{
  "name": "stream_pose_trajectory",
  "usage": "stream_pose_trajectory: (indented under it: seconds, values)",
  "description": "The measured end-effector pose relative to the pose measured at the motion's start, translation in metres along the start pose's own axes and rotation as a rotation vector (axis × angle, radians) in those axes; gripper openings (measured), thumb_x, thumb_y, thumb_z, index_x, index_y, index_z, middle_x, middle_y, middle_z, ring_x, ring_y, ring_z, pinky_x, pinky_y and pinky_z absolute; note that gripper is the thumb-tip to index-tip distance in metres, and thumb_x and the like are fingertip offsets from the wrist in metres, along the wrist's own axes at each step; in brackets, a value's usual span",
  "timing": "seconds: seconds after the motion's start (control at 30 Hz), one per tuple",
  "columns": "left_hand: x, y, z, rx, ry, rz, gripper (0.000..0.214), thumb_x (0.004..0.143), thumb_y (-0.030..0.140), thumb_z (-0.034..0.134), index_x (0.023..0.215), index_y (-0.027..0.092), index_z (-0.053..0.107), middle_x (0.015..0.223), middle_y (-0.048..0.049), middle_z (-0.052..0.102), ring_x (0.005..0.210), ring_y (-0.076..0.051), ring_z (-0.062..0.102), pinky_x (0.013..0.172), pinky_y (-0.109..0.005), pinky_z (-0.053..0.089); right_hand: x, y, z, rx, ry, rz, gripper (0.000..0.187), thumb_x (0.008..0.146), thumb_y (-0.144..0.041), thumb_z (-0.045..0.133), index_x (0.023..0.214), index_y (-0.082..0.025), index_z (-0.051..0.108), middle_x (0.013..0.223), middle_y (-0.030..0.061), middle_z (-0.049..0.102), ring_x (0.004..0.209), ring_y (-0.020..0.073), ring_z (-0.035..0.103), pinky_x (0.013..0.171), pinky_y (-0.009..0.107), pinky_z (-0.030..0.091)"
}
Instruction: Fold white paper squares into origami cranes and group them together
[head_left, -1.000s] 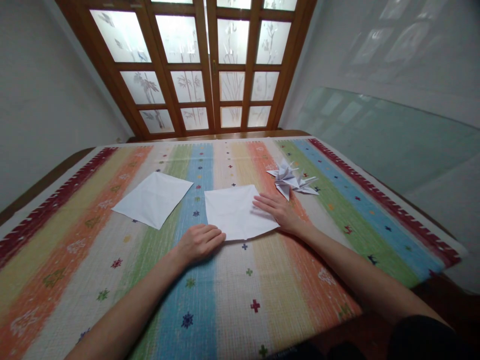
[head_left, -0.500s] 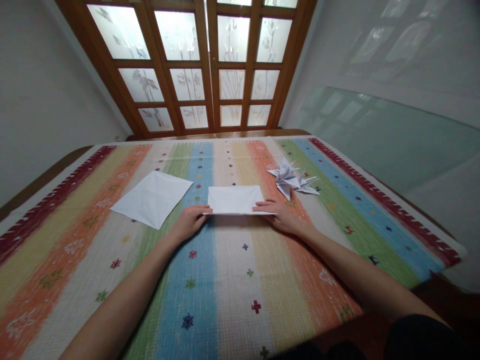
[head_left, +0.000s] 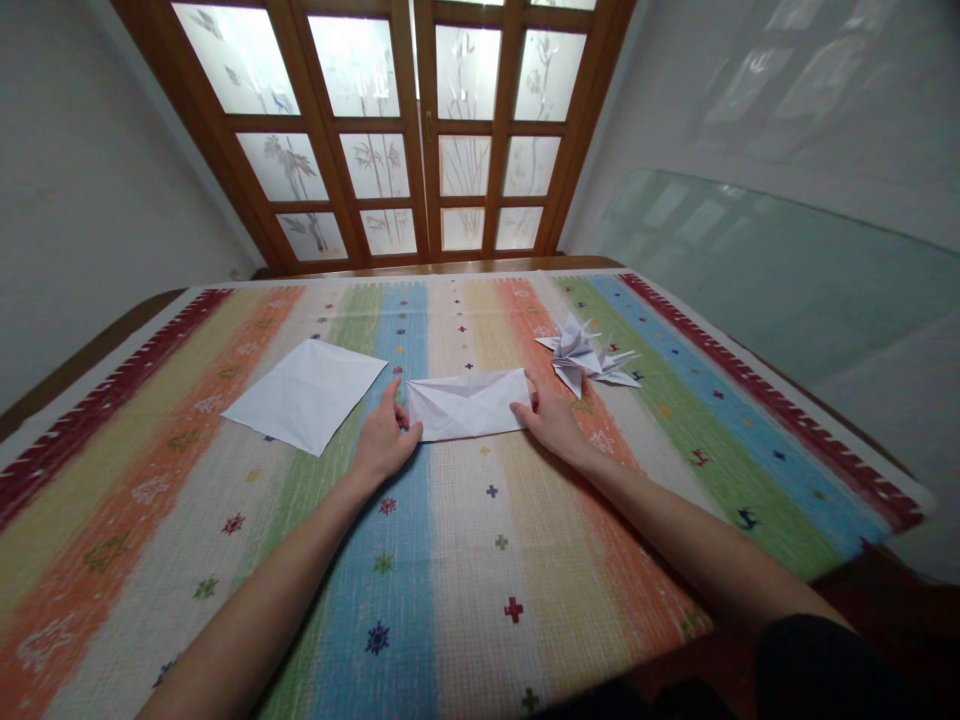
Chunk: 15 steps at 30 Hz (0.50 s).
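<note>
A white sheet of paper (head_left: 469,408), folded into a wide rectangle, stretches between my hands over the striped tablecloth. Its upper layer bows and shows slanting creases. My left hand (head_left: 387,432) pinches the left end between thumb and fingers. At the other end, my right hand (head_left: 551,420) grips the paper's right edge, thumb on the near side. Left of my left hand lies a flat, creased white paper square (head_left: 307,395), turned cornerwise. Just beyond my right hand sit folded white paper cranes (head_left: 576,355), bunched together.
The striped tablecloth (head_left: 379,580) covers the table, whose wooden edge (head_left: 157,308) shows at the far left. A glass panel (head_left: 750,260) leans by the right wall. Wooden doors (head_left: 420,190) with frosted panes stand behind the table.
Both hands have shifted their hold from the near corners to the ends of the folded paper. The paper's smooth upper face has given way to a creased, bowed one.
</note>
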<state>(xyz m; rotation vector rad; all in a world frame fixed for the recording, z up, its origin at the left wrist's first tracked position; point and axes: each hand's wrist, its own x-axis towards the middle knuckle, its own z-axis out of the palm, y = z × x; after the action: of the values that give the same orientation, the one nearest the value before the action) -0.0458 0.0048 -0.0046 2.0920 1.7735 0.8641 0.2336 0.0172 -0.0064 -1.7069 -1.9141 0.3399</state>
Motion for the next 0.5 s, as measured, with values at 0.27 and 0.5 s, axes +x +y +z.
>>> stream_pose_trajectory:
  seconds: [0.27,0.5]
  values:
    - [-0.003,0.033,0.01,0.498,-0.208,0.448,0.052,0.091,0.04,0.047,0.139,0.02,0.048,0.154,-0.0129,0.035,0.145,-0.036,0.021,0.115,-0.059,0.01,0.0,0.002,0.016,-0.232,0.038,-0.285,0.051,0.087,-0.024,0.053,0.136,-0.015,0.047,0.136,0.0199,0.052,0.125,0.0338,0.047,0.1,0.052,0.041]
    - [0.004,0.036,0.037,0.468,-0.415,0.29,0.059,0.098,0.049,0.028,0.151,0.024,0.028,0.159,-0.0109,0.024,0.147,-0.033,0.019,0.115,-0.058,0.016,0.01,0.003,0.022,-0.285,-0.304,-0.624,0.047,0.098,-0.026,0.033,0.144,-0.018,0.042,0.15,0.0127,0.042,0.141,0.0242,0.035,0.114,0.048,0.029]
